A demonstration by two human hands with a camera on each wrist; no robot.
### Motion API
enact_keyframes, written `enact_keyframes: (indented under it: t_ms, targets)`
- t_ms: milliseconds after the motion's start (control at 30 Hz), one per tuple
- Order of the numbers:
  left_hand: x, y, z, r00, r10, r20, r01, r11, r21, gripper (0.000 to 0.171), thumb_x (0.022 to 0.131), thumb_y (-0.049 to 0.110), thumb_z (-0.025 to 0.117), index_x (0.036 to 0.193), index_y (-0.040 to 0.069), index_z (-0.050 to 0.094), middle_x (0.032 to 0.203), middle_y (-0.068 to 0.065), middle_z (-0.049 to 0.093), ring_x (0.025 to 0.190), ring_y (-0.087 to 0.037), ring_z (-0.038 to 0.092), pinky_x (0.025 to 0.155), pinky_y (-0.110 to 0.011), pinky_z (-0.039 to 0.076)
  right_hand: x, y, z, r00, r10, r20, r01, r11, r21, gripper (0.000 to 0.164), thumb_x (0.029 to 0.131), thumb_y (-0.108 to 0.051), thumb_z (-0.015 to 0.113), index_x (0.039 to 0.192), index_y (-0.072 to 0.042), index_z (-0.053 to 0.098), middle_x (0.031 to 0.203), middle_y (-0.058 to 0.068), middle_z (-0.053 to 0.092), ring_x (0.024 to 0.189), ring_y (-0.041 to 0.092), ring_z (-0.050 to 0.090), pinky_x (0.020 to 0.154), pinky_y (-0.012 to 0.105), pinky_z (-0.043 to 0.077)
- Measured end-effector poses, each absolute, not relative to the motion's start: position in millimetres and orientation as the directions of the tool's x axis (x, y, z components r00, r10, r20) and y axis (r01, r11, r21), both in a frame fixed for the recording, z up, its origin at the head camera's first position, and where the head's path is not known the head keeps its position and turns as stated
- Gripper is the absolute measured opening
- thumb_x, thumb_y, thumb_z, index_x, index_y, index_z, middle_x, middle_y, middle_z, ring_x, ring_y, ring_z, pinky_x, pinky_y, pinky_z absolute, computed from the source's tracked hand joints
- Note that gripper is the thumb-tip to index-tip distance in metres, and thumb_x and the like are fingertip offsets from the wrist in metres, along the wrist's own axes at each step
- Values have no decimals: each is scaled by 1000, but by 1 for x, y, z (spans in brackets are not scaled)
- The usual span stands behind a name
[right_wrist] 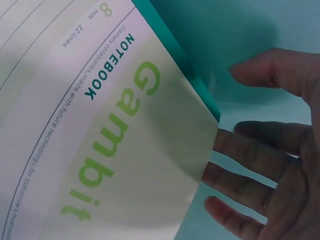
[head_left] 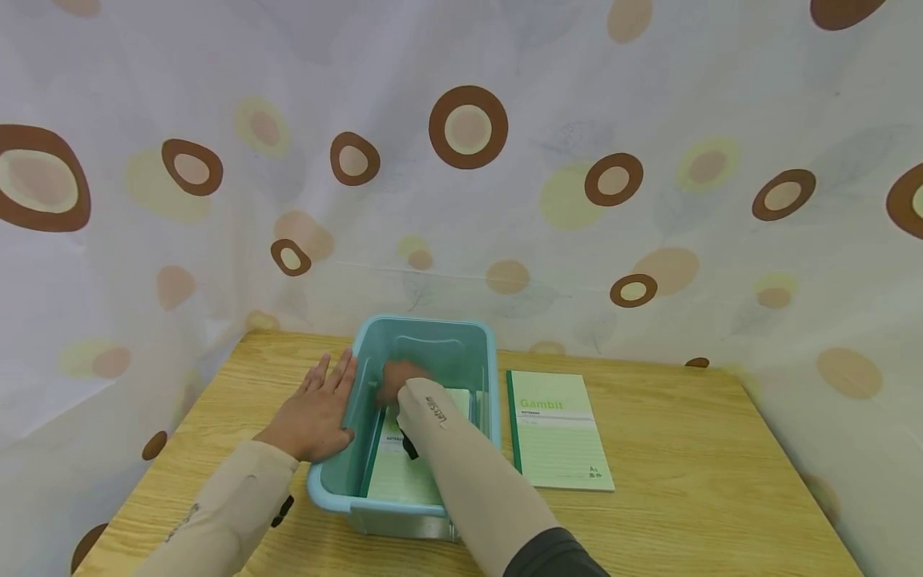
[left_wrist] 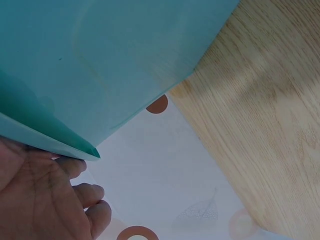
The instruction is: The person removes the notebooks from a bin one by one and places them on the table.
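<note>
A light blue plastic bin (head_left: pixel 421 513) stands on the wooden table. Inside it lies a pale green Gambit notebook (right_wrist: pixel 135 115) with a dark green spine. My right hand (head_left: pixel 400 381) reaches down into the bin, blurred in the head view. In the right wrist view its thumb stands apart and its fingertips (right_wrist: pixel 212 172) are right at the notebook's top edge. My left hand (head_left: pixel 317 413) rests on the bin's left rim, fingers extended; the left wrist view shows the palm (left_wrist: pixel 45 200) against the rim's edge.
A second Gambit notebook (head_left: pixel 558 433) lies flat on the table (head_left: pixel 685 449) to the right of the bin. Another pale green edge (head_left: pixel 481 409) shows inside the bin along its right wall. A patterned curtain (head_left: pixel 447 232) hangs behind the table.
</note>
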State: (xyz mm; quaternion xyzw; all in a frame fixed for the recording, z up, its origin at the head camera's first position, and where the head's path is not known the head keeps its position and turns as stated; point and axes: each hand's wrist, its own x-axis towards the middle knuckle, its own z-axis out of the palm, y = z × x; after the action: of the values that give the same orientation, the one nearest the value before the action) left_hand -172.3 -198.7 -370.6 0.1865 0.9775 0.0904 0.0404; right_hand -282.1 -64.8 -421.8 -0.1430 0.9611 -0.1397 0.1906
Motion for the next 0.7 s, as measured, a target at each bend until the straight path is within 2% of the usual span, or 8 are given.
enact_keyframes:
  t_ms: [233,367,467,600,700]
  targets:
    - [-172,-199,-370,-928,370,-45,355,914,194,84,83,17,59,148,-13,15,157,-28,12,142,-51,4,114,-59,12,-288,-69,-428,-911,-321,-257,-247,927,-281,24,83,-31,69,93,-9,70,66,0,61,58,15,54,53,31,45]
    - [-172,-199,-370,-928,370,-50,353,914,200,83,83,16,58,148,-13,15,157,-28,11,142,-50,4,114,-59,11,-290,-69,-431,-908,-344,-238,-275,920,-278,26,82,-35,70,87,-9,71,66,0,62,59,15,55,55,31,48]
    - [-172,-199,-370,-927,372,-52,355,913,201,83,83,16,57,148,-13,14,157,-27,11,142,-50,3,114,-58,11,-290,-68,-432,-904,-361,-230,-299,917,-264,31,81,-39,71,91,-10,72,77,1,67,70,15,59,67,31,52]
    - [-172,-199,-370,-927,373,-49,357,913,199,83,83,16,57,148,-13,15,157,-28,11,142,-50,4,114,-58,11,-287,-65,-431,-901,-359,-242,-290,916,-276,44,81,-43,71,108,-10,70,105,3,69,98,17,61,88,34,50]
    - [-172,-200,-371,-927,373,-45,357,912,199,83,83,16,57,148,-13,15,157,-28,11,142,-51,4,114,-58,11,-283,-62,-429,-896,-354,-269,-268,913,-307,53,81,-45,71,120,-10,64,117,5,64,109,20,58,92,36,48]
